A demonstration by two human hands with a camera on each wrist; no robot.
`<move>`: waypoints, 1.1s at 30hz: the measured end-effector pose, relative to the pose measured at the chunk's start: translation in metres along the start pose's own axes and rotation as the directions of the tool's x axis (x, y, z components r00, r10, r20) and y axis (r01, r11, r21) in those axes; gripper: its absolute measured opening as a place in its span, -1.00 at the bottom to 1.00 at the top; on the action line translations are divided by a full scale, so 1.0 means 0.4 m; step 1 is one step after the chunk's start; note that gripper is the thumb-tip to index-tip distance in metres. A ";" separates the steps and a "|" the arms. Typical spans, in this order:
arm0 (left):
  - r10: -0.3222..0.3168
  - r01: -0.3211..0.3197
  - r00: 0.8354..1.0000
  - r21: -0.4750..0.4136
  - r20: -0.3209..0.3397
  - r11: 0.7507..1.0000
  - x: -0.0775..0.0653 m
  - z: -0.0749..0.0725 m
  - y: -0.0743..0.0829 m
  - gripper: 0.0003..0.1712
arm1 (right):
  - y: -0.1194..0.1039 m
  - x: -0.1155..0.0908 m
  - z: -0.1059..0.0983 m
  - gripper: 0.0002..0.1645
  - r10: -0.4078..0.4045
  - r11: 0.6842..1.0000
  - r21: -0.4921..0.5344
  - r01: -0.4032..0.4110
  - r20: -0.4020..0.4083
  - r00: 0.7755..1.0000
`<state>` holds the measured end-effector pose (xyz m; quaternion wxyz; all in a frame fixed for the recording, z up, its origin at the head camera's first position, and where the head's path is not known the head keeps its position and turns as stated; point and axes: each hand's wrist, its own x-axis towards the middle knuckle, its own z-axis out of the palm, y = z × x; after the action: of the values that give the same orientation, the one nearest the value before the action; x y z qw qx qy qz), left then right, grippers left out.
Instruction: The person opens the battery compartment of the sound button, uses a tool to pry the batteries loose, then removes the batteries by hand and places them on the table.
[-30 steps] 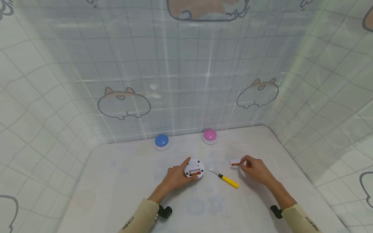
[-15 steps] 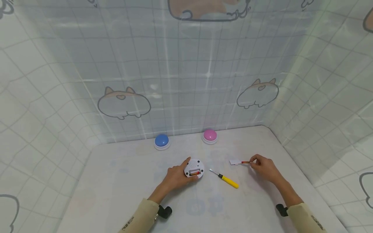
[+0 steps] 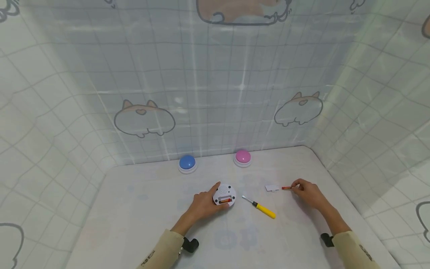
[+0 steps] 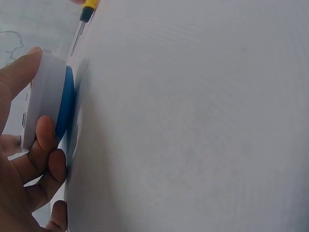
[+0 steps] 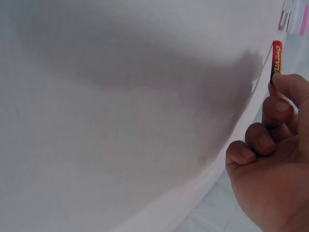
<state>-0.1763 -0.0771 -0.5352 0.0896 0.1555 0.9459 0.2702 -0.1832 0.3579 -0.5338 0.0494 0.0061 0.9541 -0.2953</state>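
My left hand (image 3: 205, 203) grips a round white button device (image 3: 223, 189) by its edges, turned upside down on the table. Its blue dome (image 4: 66, 104) faces the tabletop in the left wrist view. One red battery (image 3: 225, 201) lies in the open battery compartment on its underside, beside a bare slot. Over at the right, my right hand (image 3: 307, 192) pinches a red and black battery (image 5: 276, 60) between thumb and index finger, close over the table. Just left of that battery lies a small white battery cover (image 3: 271, 188).
A screwdriver (image 3: 262, 208) with a yellow handle lies between the hands. Toward the back of the table (image 3: 144, 220) stand a blue-domed button (image 3: 187, 163) and a pink-domed button (image 3: 243, 157). A patterned curtain (image 3: 208, 82) hangs behind and along both sides.
My right hand has moved rightward with the battery, away from the white cover, which now shows whole. My left hand and the device have stayed in place.
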 end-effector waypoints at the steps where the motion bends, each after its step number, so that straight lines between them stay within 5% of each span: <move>1: 0.000 0.000 1.000 0.004 -0.001 1.000 0.000 0.000 0.000 0.15 | 0.002 0.001 -0.001 -0.79 0.002 1.000 0.001 -0.002 0.007 1.000; 19: 0.017 -0.017 1.000 0.002 -0.013 1.000 0.002 0.005 -0.003 0.15 | -0.002 0.006 0.000 -0.73 -0.003 0.999 0.032 0.002 0.018 1.000; 33: 0.018 -0.018 1.000 -0.004 -0.021 1.000 -0.005 0.005 0.002 0.17 | -0.230 0.003 0.110 -0.78 -0.137 0.988 0.083 0.131 0.072 0.988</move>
<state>-0.1736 -0.0762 -0.5362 0.0777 0.1613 0.9448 0.2745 -0.1842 0.2573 -0.5182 0.0661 -0.0676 0.9375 -0.3348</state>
